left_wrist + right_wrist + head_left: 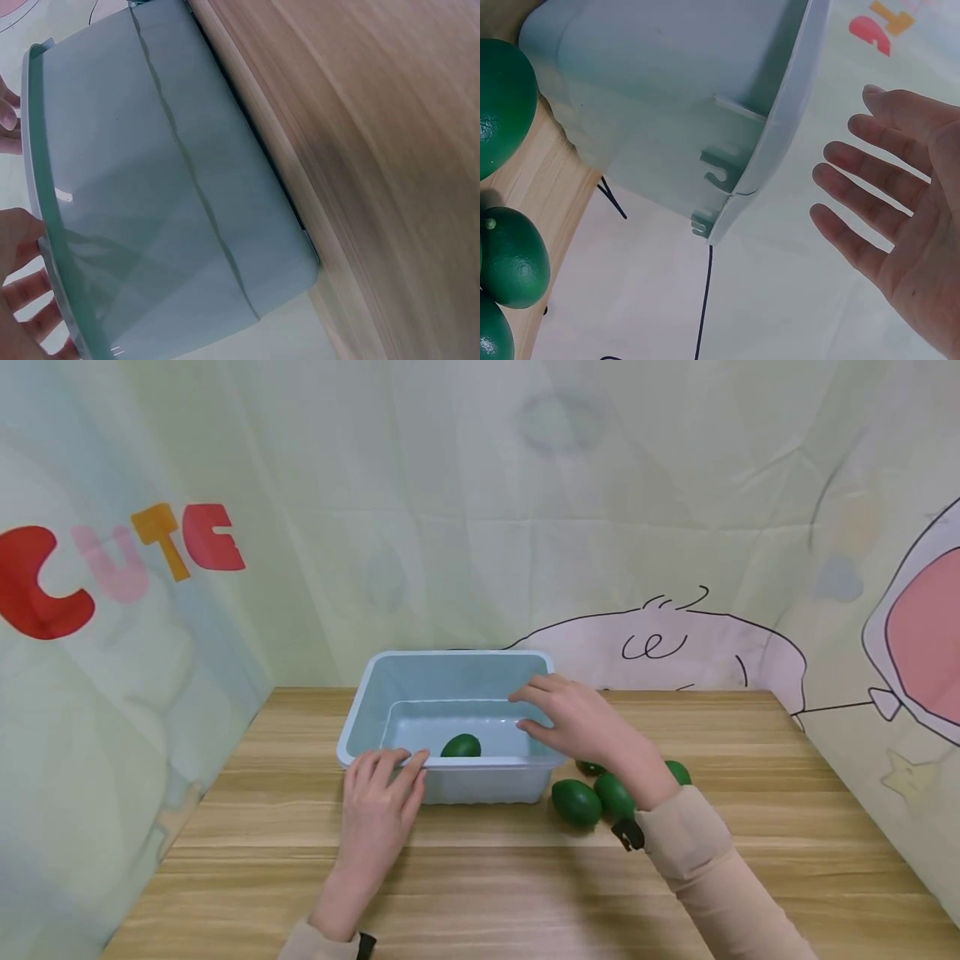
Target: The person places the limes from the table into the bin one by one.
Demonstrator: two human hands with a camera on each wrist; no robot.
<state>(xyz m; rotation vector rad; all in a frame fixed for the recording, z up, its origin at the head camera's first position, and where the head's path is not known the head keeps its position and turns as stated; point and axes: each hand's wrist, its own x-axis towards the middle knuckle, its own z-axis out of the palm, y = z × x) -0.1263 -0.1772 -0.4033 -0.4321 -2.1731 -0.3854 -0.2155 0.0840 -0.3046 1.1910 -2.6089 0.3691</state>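
Note:
A pale blue plastic basin [453, 782] stands on the wooden table, with one dark green avocado-like fruit [461, 747] on its floor near the front wall. My left hand [378, 797] rests its fingertips on the front left rim; the left wrist view shows the thumb and fingers [26, 289] touching that rim from above. Over the basin's right rim hovers my right hand [573, 717], fingers apart. Seen from the right wrist, this hand [907, 184] holds nothing and is clear of the rim. Several more green fruits [576, 802] lie right of the basin, partly hidden under the right forearm.
The wooden tabletop [480, 893] extends around the basin and ends just behind it. A printed cloth backdrop [450, 485] with coloured letters and line drawings hangs behind and at both sides.

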